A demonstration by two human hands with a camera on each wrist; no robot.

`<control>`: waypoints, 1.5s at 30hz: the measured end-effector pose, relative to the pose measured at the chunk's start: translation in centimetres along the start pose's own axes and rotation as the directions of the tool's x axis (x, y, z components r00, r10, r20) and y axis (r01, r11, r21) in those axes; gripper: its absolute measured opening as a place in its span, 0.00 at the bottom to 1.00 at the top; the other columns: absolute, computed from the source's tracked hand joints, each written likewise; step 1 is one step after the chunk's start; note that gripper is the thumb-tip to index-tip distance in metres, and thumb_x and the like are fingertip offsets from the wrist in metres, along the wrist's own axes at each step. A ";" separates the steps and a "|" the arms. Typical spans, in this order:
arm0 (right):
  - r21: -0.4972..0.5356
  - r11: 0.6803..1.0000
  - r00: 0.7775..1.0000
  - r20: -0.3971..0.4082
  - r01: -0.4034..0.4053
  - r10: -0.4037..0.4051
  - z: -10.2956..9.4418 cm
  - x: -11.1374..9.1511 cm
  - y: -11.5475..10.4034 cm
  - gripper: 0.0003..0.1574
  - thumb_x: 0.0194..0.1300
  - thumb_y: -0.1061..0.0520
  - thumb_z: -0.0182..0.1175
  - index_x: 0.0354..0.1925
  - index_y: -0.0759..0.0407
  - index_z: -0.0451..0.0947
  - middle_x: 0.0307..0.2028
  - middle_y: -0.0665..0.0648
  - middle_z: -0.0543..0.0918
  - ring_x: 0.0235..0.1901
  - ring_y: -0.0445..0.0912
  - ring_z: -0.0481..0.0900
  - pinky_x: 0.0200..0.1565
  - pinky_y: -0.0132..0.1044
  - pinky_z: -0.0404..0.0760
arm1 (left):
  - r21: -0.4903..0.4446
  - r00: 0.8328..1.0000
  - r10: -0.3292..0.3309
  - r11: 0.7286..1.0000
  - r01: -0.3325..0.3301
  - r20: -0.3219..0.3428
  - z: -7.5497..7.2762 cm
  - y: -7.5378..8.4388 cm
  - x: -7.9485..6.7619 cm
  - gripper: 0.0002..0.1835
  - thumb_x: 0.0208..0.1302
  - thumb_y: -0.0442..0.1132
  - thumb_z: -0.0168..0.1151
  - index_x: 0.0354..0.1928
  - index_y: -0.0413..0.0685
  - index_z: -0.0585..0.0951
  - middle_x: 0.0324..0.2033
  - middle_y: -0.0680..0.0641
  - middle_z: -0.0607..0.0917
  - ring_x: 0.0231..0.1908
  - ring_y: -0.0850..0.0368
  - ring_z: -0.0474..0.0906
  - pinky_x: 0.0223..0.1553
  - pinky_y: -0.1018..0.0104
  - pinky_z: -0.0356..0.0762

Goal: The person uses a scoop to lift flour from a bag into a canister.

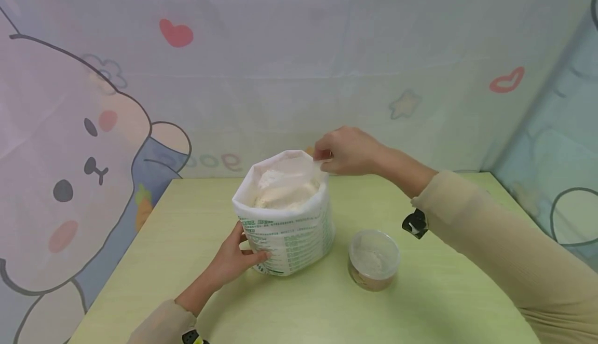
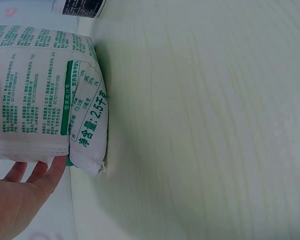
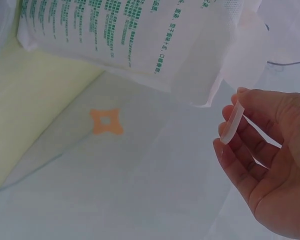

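Observation:
An open white flour bag (image 1: 289, 240) with green print stands upright on the table, its rim folded outward and pale flour (image 1: 285, 193) inside. My left hand (image 1: 233, 258) grips the bag's lower left side, thumb on the front and fingers round the side. At the bag's upper right rim, my right hand (image 1: 350, 152) pinches the thin handle (image 3: 233, 122) of a translucent white plastic scoop (image 3: 247, 55). The scoop's far end reaches over the rim, and I cannot tell how much flour it carries. Right of the bag stands a round clear tub (image 1: 374, 258) with white powder inside.
Bag and tub stand on a pale yellow-green table (image 1: 448, 292). A printed cloth backdrop (image 1: 289, 74) with hearts and a cartoon bear hangs behind the table's far edge and on the left. Another cloth (image 1: 556, 141) hangs at the right.

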State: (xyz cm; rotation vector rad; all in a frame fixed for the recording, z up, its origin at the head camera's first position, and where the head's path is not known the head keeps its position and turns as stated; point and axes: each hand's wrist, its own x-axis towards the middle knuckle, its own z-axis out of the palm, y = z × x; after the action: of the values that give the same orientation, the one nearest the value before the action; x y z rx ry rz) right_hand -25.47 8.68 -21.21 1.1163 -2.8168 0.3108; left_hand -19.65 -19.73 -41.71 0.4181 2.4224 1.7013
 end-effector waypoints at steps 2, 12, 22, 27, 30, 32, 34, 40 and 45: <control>0.004 1.000 1.000 -0.002 0.010 -0.010 0.0 -0.1 0.2 0.06 0.57 0.60 0.58 0.33 0.55 0.82 0.31 0.50 0.83 0.33 0.45 0.77 0.39 0.39 0.77 | 0.003 1.000 0.001 1.000 -0.001 -0.001 0.0 0.0 0.0 0.40 0.50 0.41 0.71 0.61 0.72 0.59 0.55 0.52 0.69 0.55 0.45 0.69 0.43 0.60 0.81; 0.003 0.999 0.999 -0.030 0.037 -0.037 -0.5 -0.7 1.1 0.06 0.56 0.61 0.59 0.33 0.55 0.81 0.30 0.49 0.82 0.32 0.44 0.76 0.38 0.39 0.76 | 0.003 1.000 0.000 1.000 0.000 0.000 -0.1 -0.4 0.2 0.41 0.51 0.38 0.70 0.62 0.70 0.58 0.56 0.51 0.69 0.54 0.44 0.70 0.43 0.60 0.80; -0.011 0.999 0.998 -0.045 0.037 -0.038 -1.0 -1.1 1.8 0.05 0.57 0.59 0.60 0.34 0.54 0.82 0.31 0.49 0.82 0.32 0.43 0.77 0.39 0.37 0.77 | -0.012 1.000 -0.008 1.000 0.008 0.008 -0.2 -0.5 0.2 0.41 0.51 0.39 0.71 0.62 0.71 0.58 0.56 0.50 0.69 0.53 0.45 0.72 0.44 0.59 0.80; 0.000 0.999 0.998 -0.055 0.040 -0.040 -1.4 -1.6 2.1 0.06 0.57 0.59 0.60 0.34 0.55 0.82 0.31 0.49 0.83 0.32 0.43 0.78 0.39 0.38 0.78 | -0.026 1.000 -0.010 1.000 0.010 0.012 -0.1 -0.6 0.2 0.41 0.51 0.38 0.71 0.63 0.69 0.58 0.56 0.49 0.69 0.52 0.43 0.73 0.44 0.58 0.80; -0.003 0.999 0.998 -0.057 0.037 -0.037 -1.6 -1.9 2.4 0.07 0.57 0.59 0.59 0.35 0.56 0.82 0.32 0.50 0.83 0.33 0.43 0.78 0.40 0.38 0.78 | -0.035 1.000 -0.006 0.999 0.006 0.012 -0.1 -0.6 0.2 0.42 0.51 0.37 0.70 0.63 0.68 0.58 0.57 0.49 0.69 0.53 0.42 0.72 0.44 0.58 0.80; -0.003 1.000 0.998 -0.053 0.030 -0.030 -1.8 -2.1 2.7 0.07 0.57 0.59 0.59 0.36 0.56 0.82 0.33 0.50 0.83 0.34 0.43 0.79 0.40 0.38 0.78 | -0.035 1.000 -0.003 0.999 0.003 0.013 -0.1 -0.5 0.2 0.42 0.51 0.37 0.71 0.63 0.68 0.58 0.57 0.49 0.69 0.53 0.43 0.72 0.44 0.58 0.80; 0.001 1.000 0.999 -0.045 0.020 -0.020 -2.0 -2.4 2.9 0.08 0.58 0.59 0.59 0.37 0.56 0.82 0.34 0.50 0.83 0.34 0.43 0.78 0.40 0.39 0.78 | -0.024 1.000 0.000 1.000 0.000 0.013 -0.1 -0.4 0.3 0.41 0.51 0.38 0.71 0.62 0.69 0.58 0.56 0.50 0.69 0.54 0.44 0.71 0.44 0.59 0.80; 0.003 1.000 0.999 -0.048 0.001 -0.001 -2.8 -3.3 3.6 0.07 0.58 0.60 0.59 0.36 0.56 0.82 0.33 0.50 0.82 0.34 0.43 0.78 0.40 0.39 0.78 | -0.009 1.000 0.014 1.000 -0.014 0.014 -0.1 -0.3 0.3 0.40 0.50 0.39 0.71 0.61 0.71 0.59 0.55 0.50 0.69 0.54 0.45 0.70 0.44 0.60 0.80; -0.010 1.000 0.998 -0.070 -0.012 0.011 -3.1 -4.2 4.4 0.07 0.58 0.60 0.59 0.35 0.55 0.82 0.32 0.50 0.82 0.33 0.42 0.78 0.39 0.39 0.78 | -0.015 1.000 0.011 1.000 -0.010 0.011 -0.1 -0.4 0.4 0.42 0.50 0.39 0.71 0.62 0.73 0.58 0.56 0.52 0.69 0.55 0.44 0.69 0.44 0.60 0.81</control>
State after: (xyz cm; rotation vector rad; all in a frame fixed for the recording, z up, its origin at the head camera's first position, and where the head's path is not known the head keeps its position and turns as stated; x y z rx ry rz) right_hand -25.38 15.24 -19.56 1.0664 -2.7616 0.3287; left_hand -20.10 -19.83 -42.04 0.4381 2.4024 1.7153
